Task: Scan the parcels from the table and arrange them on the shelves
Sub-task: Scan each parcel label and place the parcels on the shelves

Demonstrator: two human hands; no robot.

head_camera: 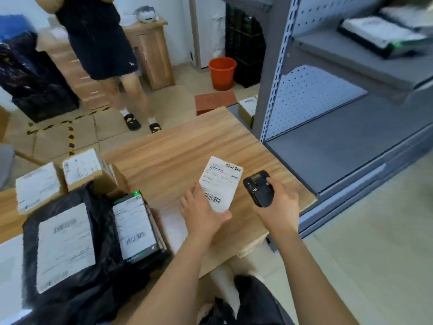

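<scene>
Presently catalogued, by position:

Left hand (201, 212): raised over the wooden table (178, 146), with the thumb and fingers pinched on the lower end of a white labelled item (221, 184). The item is flat and tilted, and barcodes are seen at its top and bottom. Whether it is a thin parcel or a bare label cannot be told.

Right hand (281, 202): curled round a black handheld scanner (259, 187), which is held just beside the white item, over the table's right edge. The thumb is laid on the scanner's upper face.

Table, left part: a black bag parcel (63, 242) with a large white label is laid nearest the camera. A flat black parcel (134, 226) with green trim is placed just beside it, label up. Two labelled cardboard boxes (38, 186) (86, 167) are set side by side behind these.

Right of the table: a grey shelf unit (328, 146) with a perforated back panel is stood close by. Its lower shelf is shown bare, and bagged parcels (379, 36) are stacked on the upper shelf (351, 59), blurred.

Beyond the table: a small cardboard box (248, 109) is seen by the shelf upright, an orange bucket (222, 72) is stood on the floor, and a second person (98, 38) in dark clothes and sandals is seen standing.
</scene>
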